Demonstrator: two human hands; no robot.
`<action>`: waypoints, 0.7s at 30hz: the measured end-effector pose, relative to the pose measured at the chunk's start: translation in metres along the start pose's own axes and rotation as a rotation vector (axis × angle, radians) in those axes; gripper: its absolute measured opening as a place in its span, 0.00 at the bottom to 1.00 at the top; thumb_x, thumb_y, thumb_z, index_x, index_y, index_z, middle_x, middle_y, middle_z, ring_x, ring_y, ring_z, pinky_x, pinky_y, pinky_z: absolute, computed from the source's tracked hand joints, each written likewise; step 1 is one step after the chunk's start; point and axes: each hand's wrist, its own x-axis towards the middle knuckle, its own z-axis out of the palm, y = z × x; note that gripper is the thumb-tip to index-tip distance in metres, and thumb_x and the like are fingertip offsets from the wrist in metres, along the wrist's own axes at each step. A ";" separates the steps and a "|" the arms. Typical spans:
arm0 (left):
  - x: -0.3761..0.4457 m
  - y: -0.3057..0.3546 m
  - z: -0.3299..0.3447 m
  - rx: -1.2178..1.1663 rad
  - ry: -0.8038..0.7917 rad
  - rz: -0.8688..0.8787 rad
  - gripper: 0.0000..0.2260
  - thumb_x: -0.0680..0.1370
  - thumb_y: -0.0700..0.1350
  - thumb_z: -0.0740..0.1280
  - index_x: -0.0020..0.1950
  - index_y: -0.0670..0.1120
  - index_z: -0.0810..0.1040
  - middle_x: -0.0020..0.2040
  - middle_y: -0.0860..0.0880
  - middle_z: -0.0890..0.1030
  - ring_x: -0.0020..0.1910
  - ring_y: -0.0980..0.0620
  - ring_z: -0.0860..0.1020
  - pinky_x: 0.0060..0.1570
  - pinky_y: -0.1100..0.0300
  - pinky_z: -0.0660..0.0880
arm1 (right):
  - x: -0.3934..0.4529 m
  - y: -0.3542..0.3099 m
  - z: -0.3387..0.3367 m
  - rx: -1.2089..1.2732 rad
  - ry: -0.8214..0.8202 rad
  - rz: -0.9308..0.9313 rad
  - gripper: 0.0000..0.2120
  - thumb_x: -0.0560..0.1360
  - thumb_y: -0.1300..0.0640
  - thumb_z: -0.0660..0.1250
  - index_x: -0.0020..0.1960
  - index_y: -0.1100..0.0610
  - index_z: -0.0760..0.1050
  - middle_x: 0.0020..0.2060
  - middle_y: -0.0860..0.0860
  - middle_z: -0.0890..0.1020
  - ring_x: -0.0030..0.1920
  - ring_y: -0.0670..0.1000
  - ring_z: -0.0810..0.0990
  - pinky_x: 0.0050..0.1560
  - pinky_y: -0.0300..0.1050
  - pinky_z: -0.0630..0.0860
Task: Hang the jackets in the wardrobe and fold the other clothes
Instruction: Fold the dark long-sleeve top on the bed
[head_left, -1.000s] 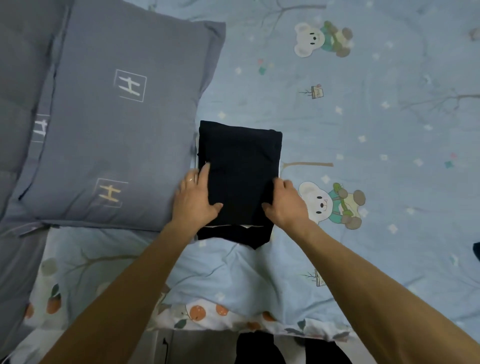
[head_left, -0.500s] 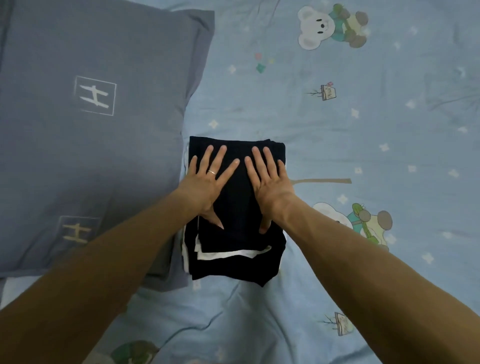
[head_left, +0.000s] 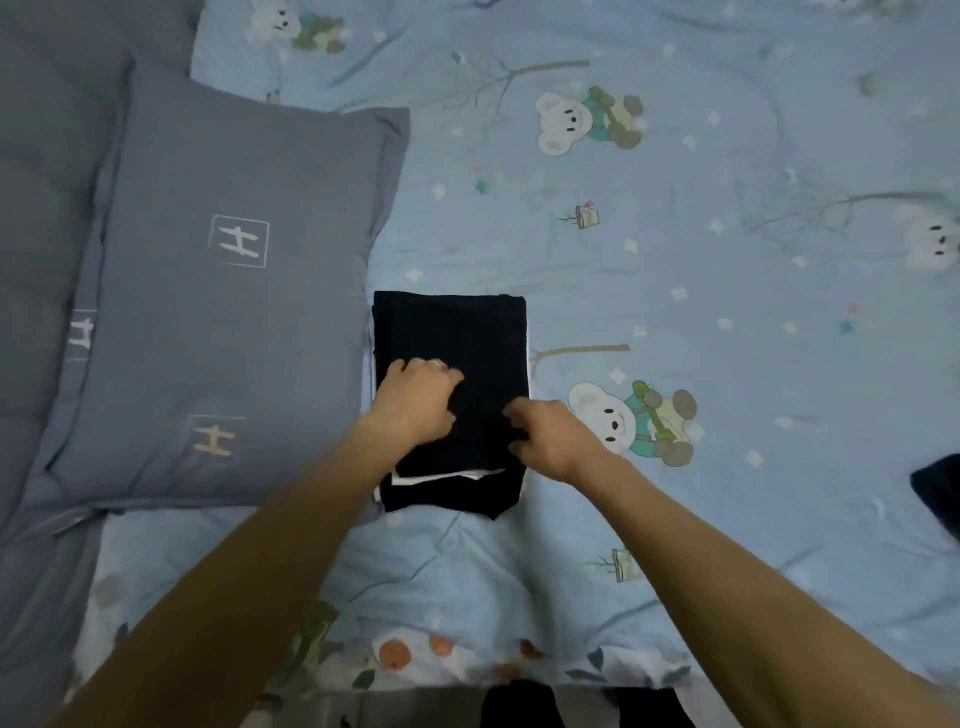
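Note:
A folded dark navy garment (head_left: 457, 332) with a thin white edge showing near its front lies flat on the light blue bear-print bedsheet (head_left: 675, 291), right beside a grey pillow. My left hand (head_left: 415, 400) rests on the left half of the garment with its fingers bent and knuckles up. At the garment's right edge, my right hand (head_left: 550, 436) has loosely bent fingers touching the cloth. No fold of cloth is visibly held in either hand.
The grey pillow (head_left: 234, 312) with "H" marks lies left of the garment, and a grey quilt (head_left: 31, 260) lies further left. Another dark garment (head_left: 937, 493) pokes in at the right edge. The bed's front edge runs along the bottom.
Both hands lay flat with fingers spread on the garment half a second ago. Now they have drawn back toward me with fingers bent. The garment stays folded in place.

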 end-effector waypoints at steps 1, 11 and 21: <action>-0.019 0.014 -0.004 -0.192 0.091 0.007 0.24 0.77 0.49 0.69 0.72 0.52 0.70 0.68 0.47 0.74 0.66 0.46 0.73 0.67 0.48 0.69 | -0.028 0.005 -0.005 0.121 0.063 0.034 0.20 0.74 0.63 0.67 0.66 0.58 0.74 0.58 0.55 0.81 0.58 0.55 0.79 0.58 0.46 0.76; -0.127 0.205 -0.020 -0.897 0.173 0.215 0.12 0.73 0.38 0.72 0.47 0.56 0.79 0.42 0.53 0.82 0.38 0.59 0.78 0.42 0.72 0.74 | -0.265 0.106 -0.048 0.355 0.372 0.222 0.11 0.74 0.60 0.71 0.57 0.56 0.78 0.48 0.49 0.82 0.46 0.48 0.80 0.47 0.33 0.73; -0.100 0.502 -0.035 -0.657 -0.001 0.456 0.07 0.75 0.43 0.70 0.48 0.55 0.79 0.42 0.54 0.83 0.41 0.59 0.80 0.39 0.70 0.72 | -0.437 0.337 -0.091 0.571 0.670 0.427 0.09 0.75 0.58 0.71 0.55 0.53 0.78 0.46 0.47 0.81 0.44 0.42 0.78 0.39 0.25 0.68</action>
